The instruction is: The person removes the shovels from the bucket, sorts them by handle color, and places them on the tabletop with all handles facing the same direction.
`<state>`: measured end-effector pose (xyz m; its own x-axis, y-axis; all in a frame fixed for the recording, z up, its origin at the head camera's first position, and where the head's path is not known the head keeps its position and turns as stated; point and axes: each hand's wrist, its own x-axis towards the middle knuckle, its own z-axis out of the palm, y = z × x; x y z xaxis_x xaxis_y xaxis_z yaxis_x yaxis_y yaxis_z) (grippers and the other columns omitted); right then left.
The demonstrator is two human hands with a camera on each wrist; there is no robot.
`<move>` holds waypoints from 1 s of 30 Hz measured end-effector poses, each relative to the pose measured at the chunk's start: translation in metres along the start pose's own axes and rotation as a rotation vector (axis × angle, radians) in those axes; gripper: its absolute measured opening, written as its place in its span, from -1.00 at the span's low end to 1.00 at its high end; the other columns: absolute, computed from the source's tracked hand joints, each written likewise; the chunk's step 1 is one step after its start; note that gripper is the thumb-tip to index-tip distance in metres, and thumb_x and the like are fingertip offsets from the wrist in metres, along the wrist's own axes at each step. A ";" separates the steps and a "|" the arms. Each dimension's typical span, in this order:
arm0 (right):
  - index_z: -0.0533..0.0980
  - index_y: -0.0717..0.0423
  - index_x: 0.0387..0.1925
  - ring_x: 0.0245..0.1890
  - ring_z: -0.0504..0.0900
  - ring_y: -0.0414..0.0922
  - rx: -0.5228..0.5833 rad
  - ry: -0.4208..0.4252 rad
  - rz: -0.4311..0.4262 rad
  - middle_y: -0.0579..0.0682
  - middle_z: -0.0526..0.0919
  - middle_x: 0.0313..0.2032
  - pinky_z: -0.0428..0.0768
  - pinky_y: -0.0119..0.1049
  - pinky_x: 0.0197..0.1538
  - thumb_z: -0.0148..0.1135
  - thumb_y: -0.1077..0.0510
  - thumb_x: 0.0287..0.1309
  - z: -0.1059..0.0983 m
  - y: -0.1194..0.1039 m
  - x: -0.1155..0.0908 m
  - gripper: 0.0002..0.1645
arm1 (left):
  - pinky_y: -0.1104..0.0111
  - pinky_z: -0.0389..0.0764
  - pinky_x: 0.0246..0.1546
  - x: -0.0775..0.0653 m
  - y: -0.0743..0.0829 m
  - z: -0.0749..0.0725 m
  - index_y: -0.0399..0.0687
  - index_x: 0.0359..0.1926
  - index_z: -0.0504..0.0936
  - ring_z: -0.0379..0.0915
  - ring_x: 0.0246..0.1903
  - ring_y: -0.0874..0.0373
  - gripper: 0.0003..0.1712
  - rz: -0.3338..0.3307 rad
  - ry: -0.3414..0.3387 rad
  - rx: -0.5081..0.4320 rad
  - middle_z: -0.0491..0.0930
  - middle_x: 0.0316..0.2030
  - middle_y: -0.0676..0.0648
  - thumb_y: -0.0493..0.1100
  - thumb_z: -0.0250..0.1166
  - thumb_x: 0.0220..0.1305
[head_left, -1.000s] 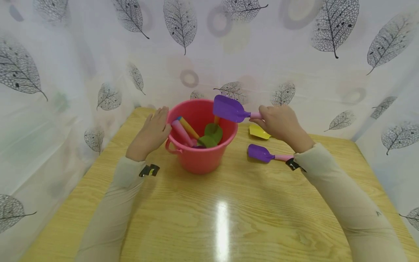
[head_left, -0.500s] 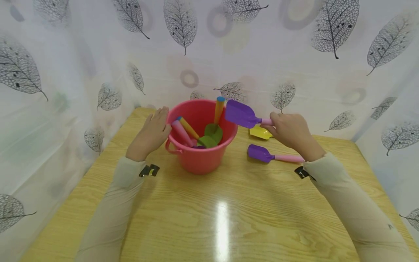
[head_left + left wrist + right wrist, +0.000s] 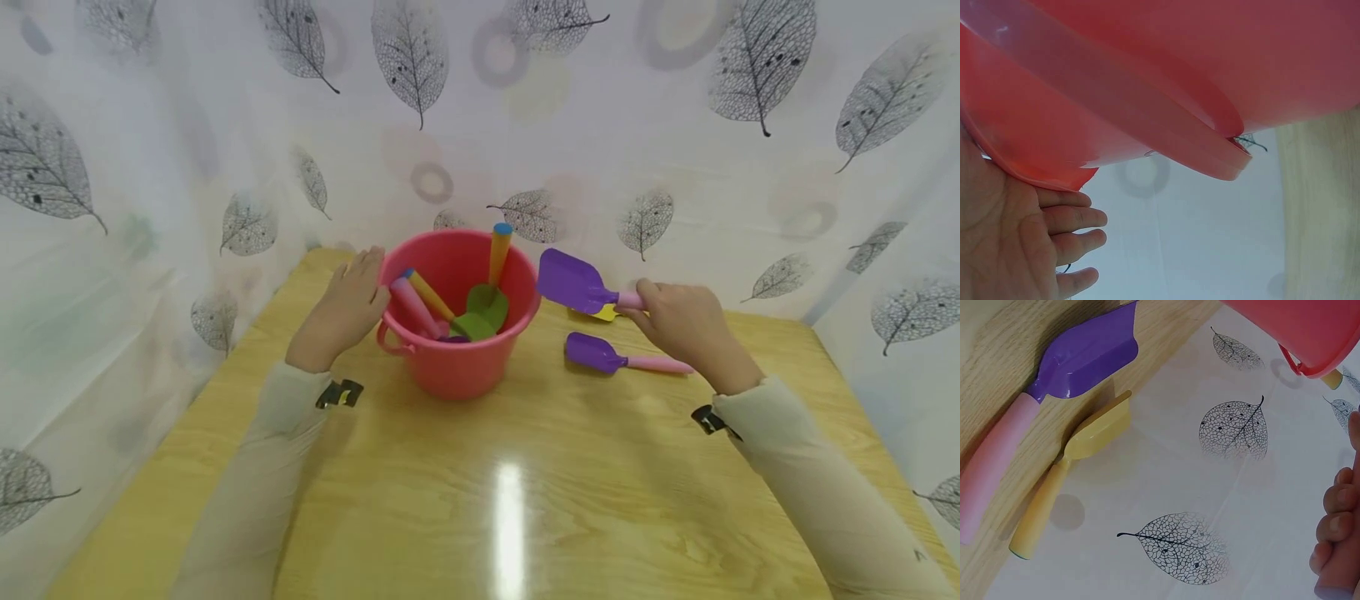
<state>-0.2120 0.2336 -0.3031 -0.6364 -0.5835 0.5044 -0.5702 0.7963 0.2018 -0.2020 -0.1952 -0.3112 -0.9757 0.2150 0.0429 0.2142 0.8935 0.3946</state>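
Observation:
A red bucket stands on the wooden table, holding several toy tools. Among them are green scoops with orange handles and a pink handle. My left hand rests at the bucket's left rim, fingers extended; the left wrist view shows its palm against the red wall. My right hand grips the pink handle of a purple toy shovel, its blade raised just right of the rim. In the right wrist view, curled fingers wrap that handle, and the blade is out of frame.
Another purple shovel with a pink handle lies on the table right of the bucket. Behind it is a yellow shovel, partly hidden in the head view. A leaf-patterned curtain borders the table's back and sides.
My right hand has moved right and down with the purple shovel, its blade passing from over the bucket to outside the rim. My left hand has stayed at the rim.

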 end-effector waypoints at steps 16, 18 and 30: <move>0.21 0.14 -0.62 -0.78 -0.03 -0.25 -0.017 0.032 0.001 -0.15 0.05 -0.79 -0.09 -0.43 -0.68 -0.60 -0.42 0.26 0.010 0.006 -0.028 -0.20 | -0.11 -0.27 0.43 0.000 -0.002 0.003 -0.32 0.45 -0.20 -0.33 0.47 -0.19 -0.26 0.009 0.021 -0.013 -0.17 0.47 -0.29 -0.08 -0.21 0.38; 0.22 0.14 -0.62 -0.78 -0.02 -0.25 -0.018 0.027 0.004 -0.15 0.06 -0.79 -0.08 -0.43 -0.68 -0.60 -0.41 0.26 0.010 0.006 -0.029 -0.19 | -0.11 -0.26 0.43 0.000 -0.002 0.002 -0.32 0.45 -0.20 -0.33 0.47 -0.19 -0.26 0.009 0.021 -0.015 -0.17 0.47 -0.29 -0.08 -0.21 0.38; 0.24 0.14 -0.60 -0.80 0.01 -0.23 0.016 0.029 0.003 -0.13 0.11 -0.80 -0.05 -0.41 -0.72 -0.57 -0.37 0.30 0.020 0.010 -0.046 -0.23 | -0.11 -0.27 0.43 -0.001 0.000 0.001 -0.33 0.45 -0.20 -0.34 0.47 -0.19 -0.26 0.003 0.010 -0.011 -0.18 0.47 -0.28 -0.07 -0.22 0.39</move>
<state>-0.1993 0.2651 -0.3410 -0.6233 -0.5761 0.5289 -0.5767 0.7953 0.1867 -0.2012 -0.1945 -0.3121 -0.9755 0.2133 0.0535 0.2165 0.8884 0.4049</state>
